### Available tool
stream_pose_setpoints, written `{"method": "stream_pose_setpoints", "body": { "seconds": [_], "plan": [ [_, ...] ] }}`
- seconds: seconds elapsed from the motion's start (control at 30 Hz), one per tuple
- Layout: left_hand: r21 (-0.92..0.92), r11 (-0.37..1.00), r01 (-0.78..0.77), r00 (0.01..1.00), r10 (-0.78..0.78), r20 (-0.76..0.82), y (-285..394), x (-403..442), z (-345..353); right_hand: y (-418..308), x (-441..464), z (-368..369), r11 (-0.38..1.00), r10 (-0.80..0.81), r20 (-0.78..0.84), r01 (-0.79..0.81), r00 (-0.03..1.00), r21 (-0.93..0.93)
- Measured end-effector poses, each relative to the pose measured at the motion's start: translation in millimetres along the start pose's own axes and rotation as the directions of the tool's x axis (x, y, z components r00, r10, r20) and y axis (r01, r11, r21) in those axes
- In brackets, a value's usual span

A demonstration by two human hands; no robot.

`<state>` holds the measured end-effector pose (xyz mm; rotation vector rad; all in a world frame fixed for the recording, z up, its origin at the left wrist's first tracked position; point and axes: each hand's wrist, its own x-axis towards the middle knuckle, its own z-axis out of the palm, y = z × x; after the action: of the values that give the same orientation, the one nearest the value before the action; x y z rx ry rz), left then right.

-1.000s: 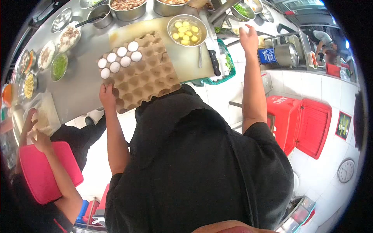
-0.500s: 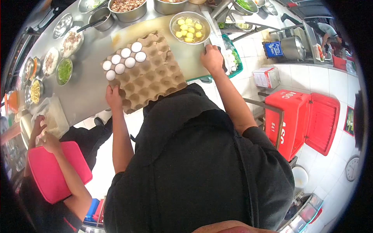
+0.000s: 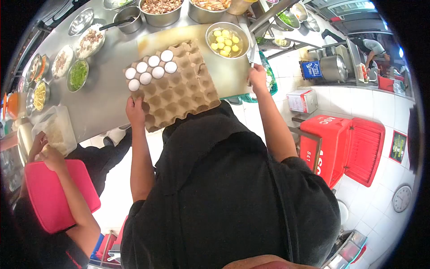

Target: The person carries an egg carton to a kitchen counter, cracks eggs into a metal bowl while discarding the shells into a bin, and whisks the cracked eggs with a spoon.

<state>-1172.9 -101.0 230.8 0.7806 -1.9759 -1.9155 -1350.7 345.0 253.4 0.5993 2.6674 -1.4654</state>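
Note:
My left hand (image 3: 135, 111) grips the near left corner of a cardboard egg tray (image 3: 179, 92), its fingers closed at the edge. Several white eggs (image 3: 145, 78) sit in the tray's far left cups; the other cups hold none. At the right edge of the table, my right hand (image 3: 257, 78) is closed around a knife, whose blade (image 3: 252, 53) points away from me. Just beyond, left of the blade, a steel bowl (image 3: 208, 41) holds several cracked eggs (image 3: 226, 42) with whole yolks. The tray rests partly on a pale cutting board (image 3: 154, 39).
Bowls of chopped greens (image 3: 78, 75), noodles (image 3: 40, 95) and meat (image 3: 161, 5) line the table's left and far sides. At left, a co-worker's hands (image 3: 51, 154) are by a clear tub (image 3: 67, 130). A red cooler (image 3: 329, 134) stands open at right.
My right hand has turned, and the knife blade now shows beyond it. The view has shifted slightly, while my left hand stays at the egg tray's corner.

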Motion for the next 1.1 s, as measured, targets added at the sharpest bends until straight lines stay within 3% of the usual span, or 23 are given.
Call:
{"method": "stream_pose_setpoints", "body": {
  "seconds": [0.03, 0.13, 0.23, 0.37, 0.5, 0.53, 0.63, 0.67, 0.77, 0.8, 0.93, 1.03, 1.1],
  "plan": [
    [0.0, 1.0, -0.008, 1.0, 0.008, -0.003, 0, 0, 0, -6, -8, -9, 0.961, 0.162, 0.056, -0.17, 0.985, 0.219],
    [-0.018, 1.0, -0.011, 1.0, 0.011, 0.011, -3, -1, -5, -30, -36, -34, 0.911, 0.144, 0.014, -0.138, 0.989, 0.39],
    [0.092, 0.994, -0.066, 0.998, 0.066, 0.006, 9, -2, -5, -39, -47, -52, 0.982, -0.156, 0.052, 0.15, 0.986, 0.115],
    [0.062, 0.996, -0.068, 0.998, 0.068, -0.009, 9, -4, -3, -82, -48, -69, 0.971, -0.215, 0.29, 0.235, 0.932, -0.036],
    [0.098, 0.995, -0.028, 0.999, 0.029, -0.017, 1, -5, -4, -96, -16, -52, 0.817, -0.375, 0.133, 0.395, 0.918, -0.42],
    [0.13, 0.991, -0.018, 1.0, 0.019, -0.009, 1, -3, -7, -105, -13, -41, 0.769, -0.332, 0.101, 0.331, 0.938, -0.547],
    [0.107, 0.993, 0.051, 0.999, -0.051, -0.003, 9, -6, -11, -118, -20, -22, 0.795, -0.279, 0.412, 0.449, 0.867, -0.407],
    [0.098, 0.995, 0.018, 1.0, -0.018, -0.002, 8, -6, -11, -126, -24, -28, 0.944, -0.103, 0.465, 0.234, 0.879, -0.233],
    [0.065, 0.996, -0.063, 0.998, 0.064, -0.009, 3, -4, -11, -120, -3, -28, 0.893, -0.293, 0.205, 0.344, 0.934, -0.289],
    [0.054, 0.995, -0.081, 0.997, 0.081, -0.004, 2, -1, -10, -120, -2, -26, 0.767, -0.426, 0.165, 0.452, 0.889, -0.454],
    [0.009, 1.0, -0.004, 1.0, 0.004, -0.01, -2, 4, -13, -117, -6, -27, 0.938, -0.15, 0.476, 0.277, 0.867, -0.208],
    [0.016, 1.0, -0.019, 1.0, 0.019, -0.011, 1, 5, -11, -104, 2, -19, 0.879, -0.337, 0.086, 0.346, 0.938, -0.328],
    [0.054, 0.999, -0.008, 1.0, 0.008, -0.012, 3, 2, -9, -109, -4, -23, 0.918, -0.21, 0.339, 0.304, 0.917, -0.255]
  ]
}}
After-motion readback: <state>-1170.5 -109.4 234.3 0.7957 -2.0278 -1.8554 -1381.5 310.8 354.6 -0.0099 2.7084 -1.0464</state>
